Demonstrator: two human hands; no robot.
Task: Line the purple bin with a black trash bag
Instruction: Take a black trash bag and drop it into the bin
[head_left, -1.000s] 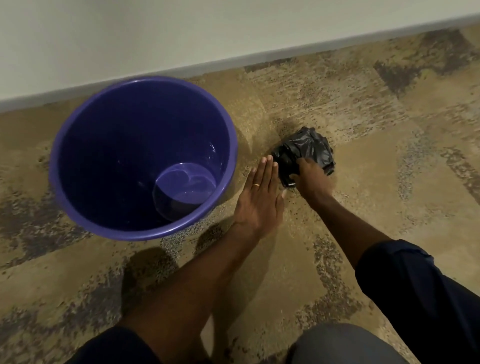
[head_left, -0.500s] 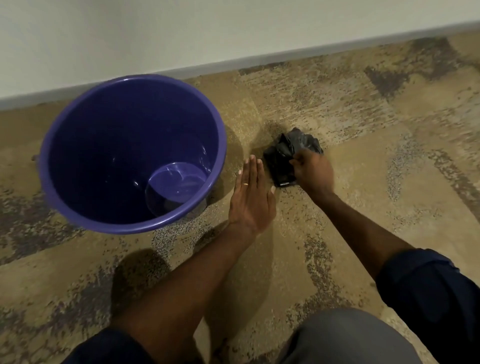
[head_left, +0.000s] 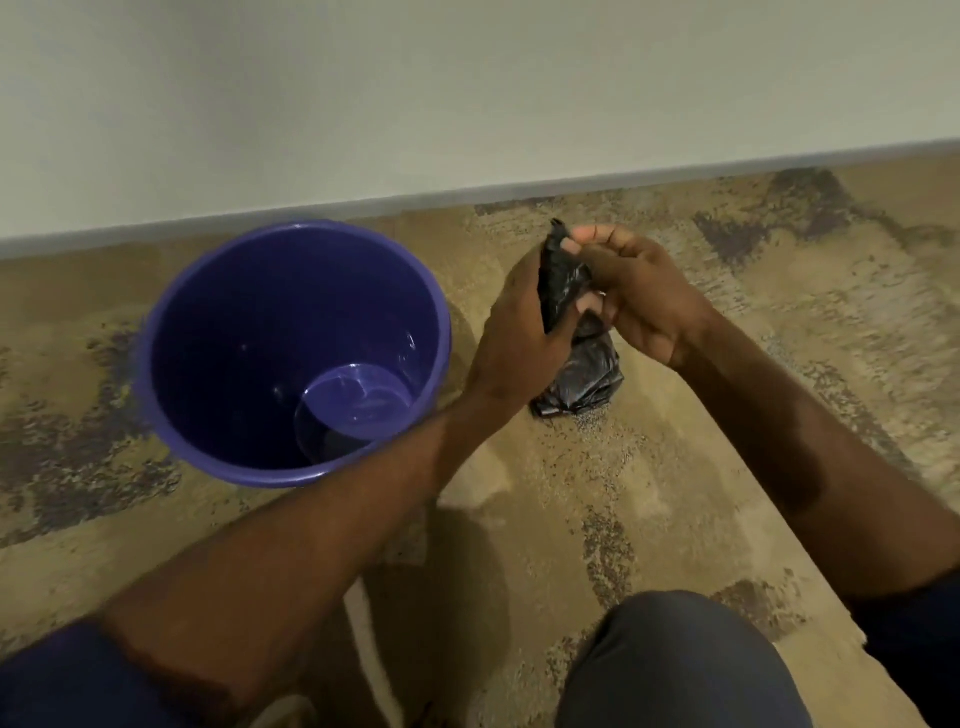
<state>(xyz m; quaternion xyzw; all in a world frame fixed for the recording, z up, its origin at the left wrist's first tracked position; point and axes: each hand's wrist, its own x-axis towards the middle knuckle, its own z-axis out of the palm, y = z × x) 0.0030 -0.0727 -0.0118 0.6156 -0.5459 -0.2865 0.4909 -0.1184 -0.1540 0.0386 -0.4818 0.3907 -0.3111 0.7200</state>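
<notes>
- both hands gripping the crumpled black trash bag (head_left: 582, 358): left hand (head_left: 519, 332) low, right hand (head_left: 639, 291) pinching top edge
- imo find the opening first, shake it loose, then drop into the purple bin (head_left: 291, 353) w/ rim folded over

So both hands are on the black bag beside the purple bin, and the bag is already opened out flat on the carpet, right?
Not quite. The head view shows the black bag still crumpled in a tight wad, not opened out flat. The rest holds: the left hand and right hand both have a grip on it, beside the purple bin, over the carpet.
</notes>
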